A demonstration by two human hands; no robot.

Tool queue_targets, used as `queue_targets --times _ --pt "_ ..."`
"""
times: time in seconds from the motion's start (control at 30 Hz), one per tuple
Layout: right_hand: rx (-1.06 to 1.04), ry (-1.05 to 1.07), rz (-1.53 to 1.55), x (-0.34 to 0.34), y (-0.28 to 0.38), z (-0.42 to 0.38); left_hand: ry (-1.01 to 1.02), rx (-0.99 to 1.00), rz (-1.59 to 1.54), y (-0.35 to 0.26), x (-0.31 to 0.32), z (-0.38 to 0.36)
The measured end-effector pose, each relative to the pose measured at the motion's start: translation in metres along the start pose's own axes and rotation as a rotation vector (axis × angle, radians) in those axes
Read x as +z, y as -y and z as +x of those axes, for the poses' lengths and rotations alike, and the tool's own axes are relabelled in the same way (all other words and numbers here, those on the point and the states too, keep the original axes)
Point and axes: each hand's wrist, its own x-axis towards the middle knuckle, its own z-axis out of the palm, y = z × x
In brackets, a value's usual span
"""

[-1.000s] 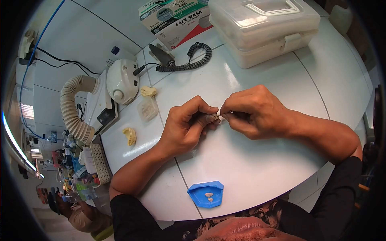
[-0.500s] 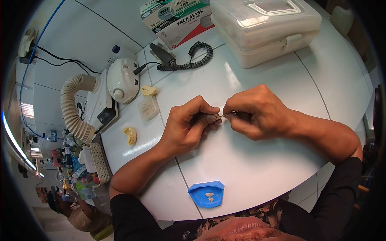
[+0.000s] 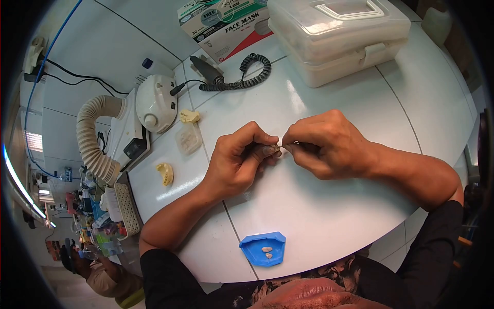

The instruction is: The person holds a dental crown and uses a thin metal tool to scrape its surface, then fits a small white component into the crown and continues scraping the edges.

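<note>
Over the white table, my left hand (image 3: 237, 160) is closed in a pinch, thumb against fingers, around a tiny piece (image 3: 278, 148) too small to name. My right hand (image 3: 329, 146) is closed too, its thumb and forefinger pinching something thin at the same spot, mostly hidden by the fingers. The two sets of fingertips nearly touch. Nearer to me lies a blue angular tray (image 3: 248, 252) with a few small, pale, tooth-like pieces (image 3: 267, 250) in it. A yellowish dental cast (image 3: 164, 174) rests to the left of my left hand.
Further back are a second cast (image 3: 189, 116), a clear small box (image 3: 189, 139), a white machine (image 3: 157, 103) with a ribbed hose (image 3: 90, 139), and a handpiece with coiled cord (image 3: 260, 77). A face mask box (image 3: 234, 36) and a lidded case (image 3: 339, 46) stand behind. Another person (image 3: 110, 278) is at far left.
The whole view has shifted very slightly. Both hands keep the same pinch, fingertips close together, and the things on the table stay in place.
</note>
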Motion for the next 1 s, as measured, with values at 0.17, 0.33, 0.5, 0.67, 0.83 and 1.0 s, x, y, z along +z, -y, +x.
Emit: queue_targets --times 0.17,0.33,0.5,0.67,0.83,1.0 --pt "0.015 0.047 -0.006 -0.002 0.0 -0.001 0.033 0.07 0.024 0.004 -0.001 0.001" --pt "-0.026 0.066 -0.026 -0.004 -0.002 -0.001 0.033 0.033 0.024 0.0 0.0 0.0" --pt "0.027 0.093 -0.015 -0.005 0.002 0.001 0.038 0.087 0.038 0.005 0.001 -0.001" --pt "-0.022 -0.038 -0.078 0.0 0.0 -0.001 0.02 0.044 -0.046 0.003 -0.001 -0.001" --pt "-0.042 -0.058 -0.113 -0.002 0.0 -0.002 0.012 0.11 -0.135 0.006 0.001 0.0" --pt "-0.05 -0.061 -0.095 -0.002 0.0 -0.001 -0.04 0.095 -0.177 0.005 0.005 0.001"
